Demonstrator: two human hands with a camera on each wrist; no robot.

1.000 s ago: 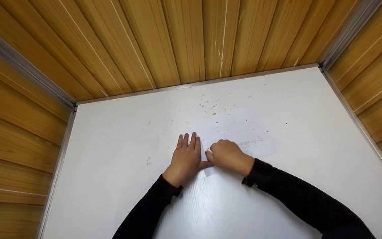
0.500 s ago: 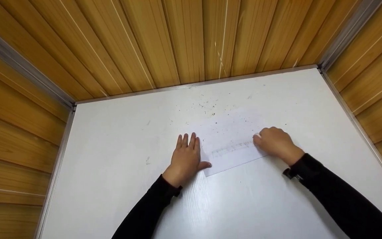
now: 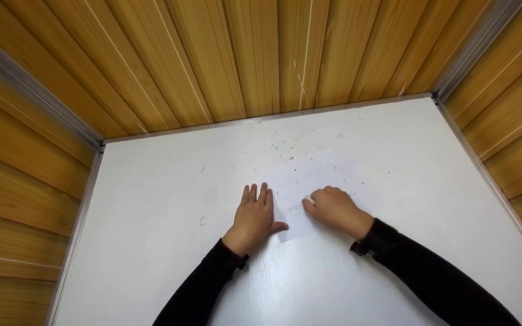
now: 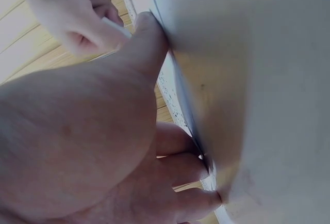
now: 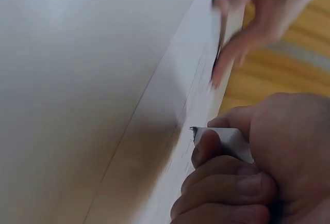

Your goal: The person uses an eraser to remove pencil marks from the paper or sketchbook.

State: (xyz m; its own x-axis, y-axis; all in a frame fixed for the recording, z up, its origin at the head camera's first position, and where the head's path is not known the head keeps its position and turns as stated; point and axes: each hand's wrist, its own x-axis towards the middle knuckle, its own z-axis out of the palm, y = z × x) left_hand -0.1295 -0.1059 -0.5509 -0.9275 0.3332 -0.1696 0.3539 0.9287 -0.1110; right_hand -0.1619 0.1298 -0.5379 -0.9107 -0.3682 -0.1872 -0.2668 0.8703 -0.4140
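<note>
Right hand (image 3: 337, 209) grips a white, blocky eraser (image 5: 233, 140), its end dark-smudged, on a paper sheet (image 3: 306, 175). Left hand (image 3: 253, 221) lies flat, fingers straight, along the sheet's left edge. Dark crumbs (image 3: 291, 158) speckle sheet and white table (image 3: 152, 217); wood-grained panels (image 3: 197, 59) behind.

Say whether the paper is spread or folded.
Spread: the paper lies out on the white table, no fold visible, left hand at its edge.

No text, label, number or sign can be read here.
</note>
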